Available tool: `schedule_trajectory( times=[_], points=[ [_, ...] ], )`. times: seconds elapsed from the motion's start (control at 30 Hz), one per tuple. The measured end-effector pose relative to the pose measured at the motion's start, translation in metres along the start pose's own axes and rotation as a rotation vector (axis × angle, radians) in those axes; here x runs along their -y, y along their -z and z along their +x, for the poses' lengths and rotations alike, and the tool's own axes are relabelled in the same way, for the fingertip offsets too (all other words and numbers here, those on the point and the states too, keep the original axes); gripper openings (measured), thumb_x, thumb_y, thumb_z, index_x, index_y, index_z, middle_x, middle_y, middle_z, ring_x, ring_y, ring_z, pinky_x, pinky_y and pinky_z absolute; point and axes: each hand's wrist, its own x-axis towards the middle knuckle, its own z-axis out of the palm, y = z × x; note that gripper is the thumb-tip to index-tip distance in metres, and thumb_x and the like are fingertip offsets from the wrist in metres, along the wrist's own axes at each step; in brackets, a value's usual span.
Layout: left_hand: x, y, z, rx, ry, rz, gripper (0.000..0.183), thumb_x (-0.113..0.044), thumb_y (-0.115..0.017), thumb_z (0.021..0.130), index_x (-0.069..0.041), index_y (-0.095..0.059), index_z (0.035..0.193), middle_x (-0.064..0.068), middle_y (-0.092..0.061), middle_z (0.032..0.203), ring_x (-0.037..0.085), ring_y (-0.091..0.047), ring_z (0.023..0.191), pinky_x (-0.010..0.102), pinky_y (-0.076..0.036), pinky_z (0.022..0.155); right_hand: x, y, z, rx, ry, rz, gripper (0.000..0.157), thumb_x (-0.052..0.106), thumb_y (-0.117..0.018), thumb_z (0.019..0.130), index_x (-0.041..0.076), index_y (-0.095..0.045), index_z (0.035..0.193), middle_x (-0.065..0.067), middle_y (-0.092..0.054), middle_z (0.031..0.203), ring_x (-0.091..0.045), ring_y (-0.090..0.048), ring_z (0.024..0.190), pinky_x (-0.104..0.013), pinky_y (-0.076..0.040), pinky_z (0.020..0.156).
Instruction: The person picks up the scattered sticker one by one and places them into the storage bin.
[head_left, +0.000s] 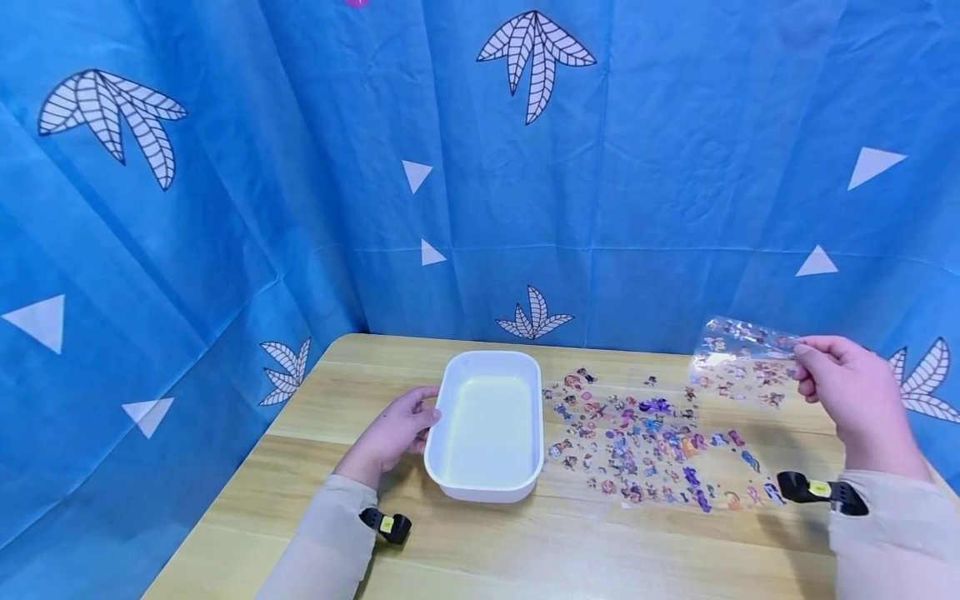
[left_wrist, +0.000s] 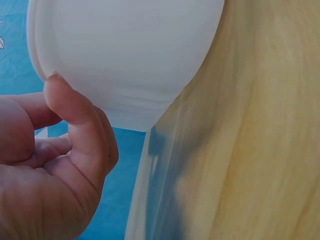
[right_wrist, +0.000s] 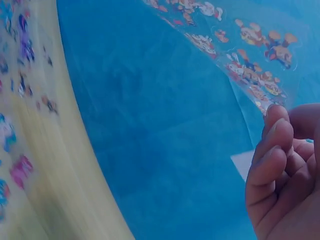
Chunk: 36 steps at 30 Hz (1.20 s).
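A white plastic tub [head_left: 489, 494] stands on the table. At its left side, my left hand [head_left: 397, 429] holds the rim with bent fingers; the left wrist view shows the thumb [left_wrist: 75, 102] against the tub's wall. At the right, above the table, my right hand [head_left: 851, 383] pinches a corner of a clear sticker sheet [head_left: 738, 362] printed with small cartoon figures. In the right wrist view the sheet [right_wrist: 250, 45] slants away from the fingertips. More clear sticker sheets [head_left: 637, 442] with colourful figures lie overlapping on the table, right of the tub.
The light wooden table [head_left: 517, 554] ends at the back against a blue curtain [head_left: 480, 208] with white leaves and triangles. Another stretch of curtain runs along the left edge. A black wrist strap sits on each sleeve.
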Motion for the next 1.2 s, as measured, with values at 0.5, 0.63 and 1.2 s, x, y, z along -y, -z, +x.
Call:
schedule_trajectory(
  times=[0.5,0.63,1.2],
  points=[
    [0.003,0.003,0.000,0.003,0.013,-0.012,0.048,-0.009,-0.052,0.105,-0.006,-0.041,0.151,0.017,-0.056,0.107,0.022,-0.060,0.078,0.030,-0.055,0.062,0.015,-0.049,-0.002,0.178,0.077,0.202,0.025,0.025,-0.050,0.108,0.004,-0.061,0.114,0.002,-0.061,0.076,-0.010,-0.057,0.061,-0.025,-0.052,0.055],
    [0.002,0.006,-0.001,-0.002,0.013,-0.008,0.047,-0.010,-0.052,0.105,-0.008,-0.041,0.152,0.018,-0.056,0.107,0.023,-0.061,0.078,0.032,-0.056,0.063,0.025,-0.071,-0.004,0.224,0.084,0.177,0.034,0.029,-0.048,0.108,-0.001,-0.058,0.122,0.000,-0.060,0.079,-0.011,-0.056,0.063,-0.028,-0.052,0.056],
    [0.001,0.003,-0.003,0.015,0.001,0.000,0.049,-0.010,-0.052,0.105,-0.005,-0.039,0.152,0.018,-0.057,0.108,0.022,-0.061,0.078,0.030,-0.056,0.063,0.063,-0.151,-0.027,0.377,0.061,0.284,0.033,0.025,-0.051,0.108,-0.004,-0.059,0.122,-0.006,-0.056,0.081,-0.012,-0.053,0.063,-0.029,-0.051,0.057]
  ],
)
